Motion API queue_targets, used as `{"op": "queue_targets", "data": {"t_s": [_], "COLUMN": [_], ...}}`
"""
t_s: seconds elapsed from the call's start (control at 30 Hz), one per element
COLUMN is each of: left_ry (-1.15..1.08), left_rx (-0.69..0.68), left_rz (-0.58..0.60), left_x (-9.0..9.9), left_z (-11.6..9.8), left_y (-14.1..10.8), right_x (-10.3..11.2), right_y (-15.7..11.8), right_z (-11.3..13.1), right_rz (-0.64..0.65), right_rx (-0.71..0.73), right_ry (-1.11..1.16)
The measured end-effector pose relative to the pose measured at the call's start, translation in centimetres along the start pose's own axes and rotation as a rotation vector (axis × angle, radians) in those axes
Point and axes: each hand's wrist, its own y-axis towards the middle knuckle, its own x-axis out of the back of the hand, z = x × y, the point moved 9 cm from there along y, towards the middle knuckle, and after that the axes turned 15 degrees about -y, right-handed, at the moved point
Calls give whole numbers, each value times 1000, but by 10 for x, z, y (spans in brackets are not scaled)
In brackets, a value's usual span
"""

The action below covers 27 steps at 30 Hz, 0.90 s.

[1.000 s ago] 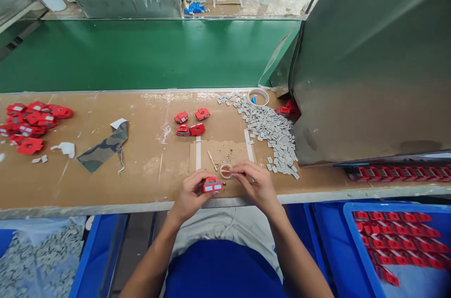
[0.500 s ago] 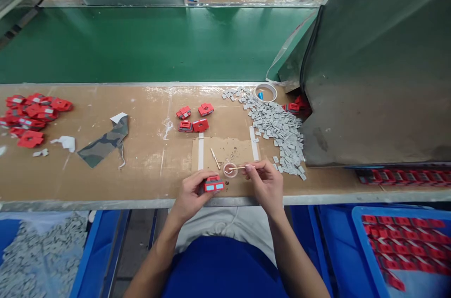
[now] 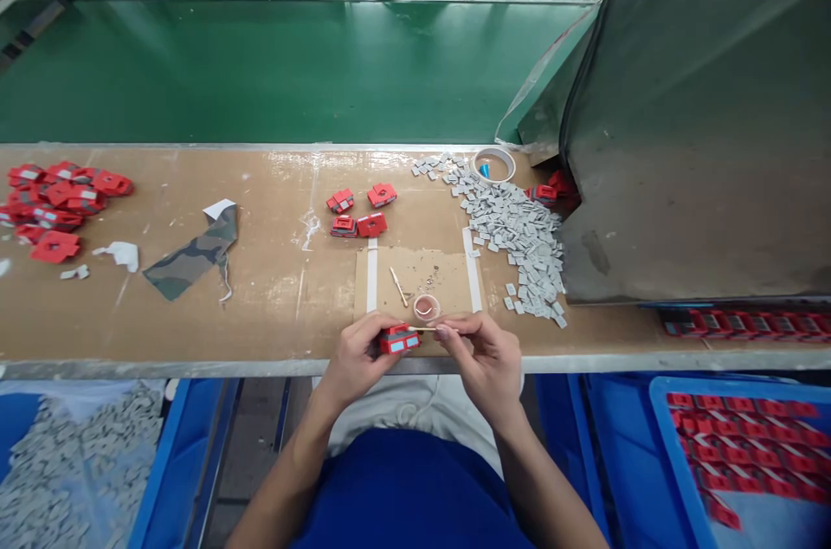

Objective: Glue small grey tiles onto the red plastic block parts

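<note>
My left hand [image 3: 356, 361] grips a red toy vehicle part [image 3: 400, 340] with pale windows, close to the table's front edge. Pinched in my right hand [image 3: 484, 358] is a thin wooden stick [image 3: 425, 329], its tip at the top of the red part. Just behind the stick stands a small round cup [image 3: 427, 307] with reddish-brown content. A second short stick [image 3: 398, 287] lies on the taped cardboard piece [image 3: 447, 268]. Farther back are several red parts [image 3: 372, 225]. To the right spreads a heap of small grey pieces [image 3: 529, 237].
Red parts [image 3: 58, 198] are piled at far left, near a camouflage cloth [image 3: 195, 255]. A tape roll [image 3: 493, 165] sits behind the grey heap. A large metal housing [image 3: 701, 142] stands at right. Below are a blue tray [image 3: 668, 445] of red parts and a green surface [image 3: 292, 73] lies beyond the table.
My right hand has brought the stick out of the cup and down to the top of the red part. My left hand still holds that part, slightly turned.
</note>
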Motion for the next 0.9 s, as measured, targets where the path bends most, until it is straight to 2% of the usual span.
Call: {"op": "queue_targets", "data": {"t_s": [0.27, 0.73, 0.9], "left_ry": [24, 32, 25], "left_rx": [-21, -35, -13], "left_rz": [10, 12, 17], "left_x": [-1, -2, -1], "left_z": [0, -2, -1], "left_y": [-1, -1, -1], "right_x": [-14, -15, -12], "right_y": [1, 5, 5], "right_z": [11, 27, 28], "right_rz": [44, 46, 46], "right_rx": [103, 248, 242], "right_ry": [-80, -237, -247]}}
